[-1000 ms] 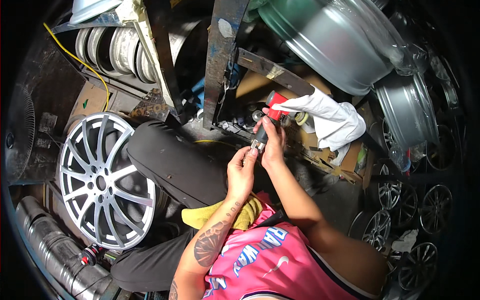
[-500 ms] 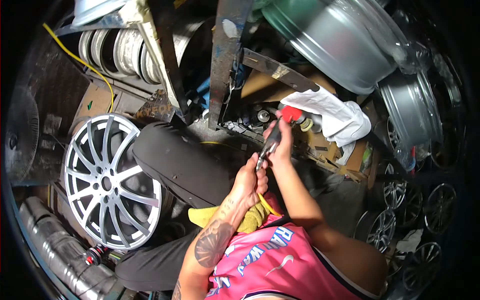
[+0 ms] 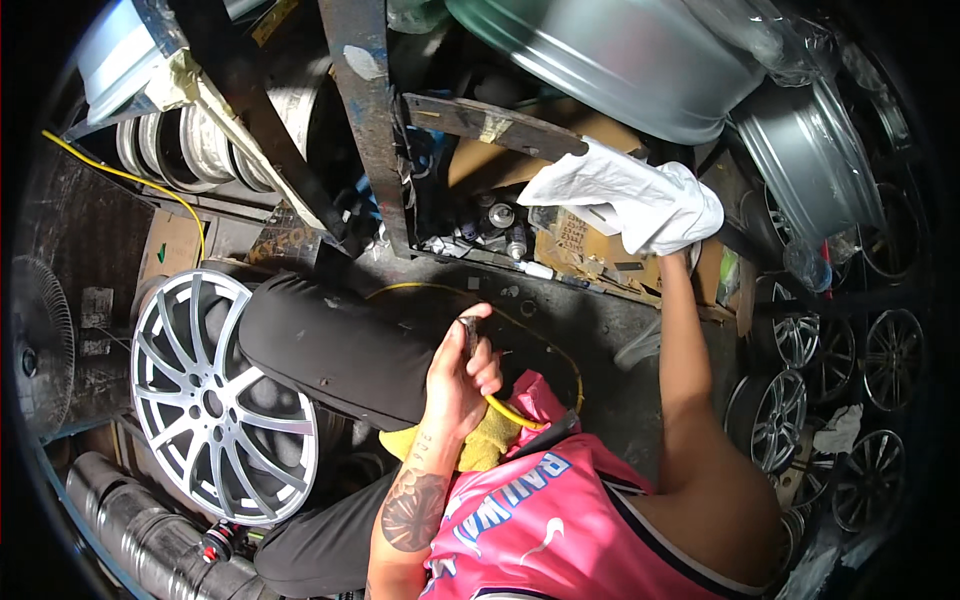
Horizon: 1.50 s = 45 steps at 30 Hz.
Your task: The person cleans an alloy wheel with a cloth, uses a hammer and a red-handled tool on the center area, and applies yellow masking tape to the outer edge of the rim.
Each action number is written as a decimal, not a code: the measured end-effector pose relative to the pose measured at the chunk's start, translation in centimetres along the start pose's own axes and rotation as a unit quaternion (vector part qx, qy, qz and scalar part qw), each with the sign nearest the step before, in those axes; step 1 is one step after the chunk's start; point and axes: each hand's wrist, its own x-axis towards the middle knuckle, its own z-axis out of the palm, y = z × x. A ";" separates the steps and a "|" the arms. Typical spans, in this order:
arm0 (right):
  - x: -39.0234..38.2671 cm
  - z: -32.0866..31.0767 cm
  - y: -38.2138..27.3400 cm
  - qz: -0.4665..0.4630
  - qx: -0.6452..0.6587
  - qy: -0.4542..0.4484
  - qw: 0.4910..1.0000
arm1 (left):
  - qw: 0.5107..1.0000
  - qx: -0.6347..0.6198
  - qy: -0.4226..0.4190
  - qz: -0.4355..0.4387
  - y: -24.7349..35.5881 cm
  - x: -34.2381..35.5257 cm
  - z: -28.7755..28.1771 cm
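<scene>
Behind white cloth (image 3: 650, 205), the right hand hides, grip impossible to tell; the left hand (image 3: 458, 372) clasps a yellow hose (image 3: 510, 412).

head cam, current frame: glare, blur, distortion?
Head view: bright highlights on the large silver wheel barrel; head view: white cloth brightly lit, near washout; head view: left hand and yellow hose fairly sharp; head view: fisheye bending, corners black.

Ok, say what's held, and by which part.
Left hand: yellow hose, by its metal end fitting. Right hand: hidden by the white cloth, so its hold cannot be told.
</scene>
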 end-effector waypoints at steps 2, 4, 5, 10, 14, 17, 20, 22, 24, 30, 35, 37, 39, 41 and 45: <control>0.2 -0.4 2.1 -0.024 -0.121 0.007 0.992 | 0.995 0.068 -0.061 -0.035 0.5 -1.1 -0.2; -0.3 -0.5 3.6 -0.040 -0.211 0.003 0.977 | 0.983 0.126 -0.115 -0.069 1.2 -2.9 -0.7; -0.7 -0.8 3.9 -0.051 -0.252 0.006 0.966 | 0.979 0.131 -0.132 -0.080 1.4 -3.8 -1.4; -4.1 -1.8 1.7 -0.284 -0.409 0.082 0.863 | 0.997 0.009 -0.058 0.043 0.7 -7.3 -2.9; -13.3 5.6 -4.3 -0.075 -0.256 -0.309 0.913 | 0.951 0.250 0.051 0.174 1.4 -9.5 -2.2; -18.7 13.5 -3.6 -0.157 -0.209 -0.563 0.784 | 0.818 0.533 0.192 0.101 4.0 -9.8 2.4; -23.3 23.1 8.0 -0.274 -0.260 -0.619 0.688 | 0.765 0.548 0.302 0.156 3.8 -9.6 3.5; -25.1 25.3 12.7 -0.377 -0.294 -0.598 0.643 | 0.690 0.583 0.409 0.130 4.6 -10.1 3.3; -26.3 24.8 19.0 -0.327 -0.355 -0.546 0.684 | 0.649 0.588 0.458 0.150 4.6 -10.0 1.0; -27.8 24.5 16.6 -0.320 -0.388 -0.621 0.601 | 0.654 0.625 0.424 0.023 2.6 -14.8 -1.1; -26.3 22.2 12.4 -0.234 -0.313 -0.647 0.654 | 0.803 0.574 0.091 0.134 5.3 -16.4 1.0; -26.7 22.1 8.8 -0.197 -0.249 -0.666 0.675 | 0.867 0.398 -0.183 0.237 5.8 -16.7 2.4; -27.2 21.6 5.4 -0.163 -0.188 -0.683 0.687 | 0.880 0.333 -0.235 0.242 5.2 -16.9 4.3; -27.9 21.1 1.9 -0.134 -0.126 -0.697 0.693 | 0.793 0.483 -0.217 0.302 6.0 -16.9 5.2; -29.4 21.0 -2.5 -0.096 -0.052 -0.709 0.697 | 0.553 0.543 -0.023 0.632 6.1 -15.0 4.0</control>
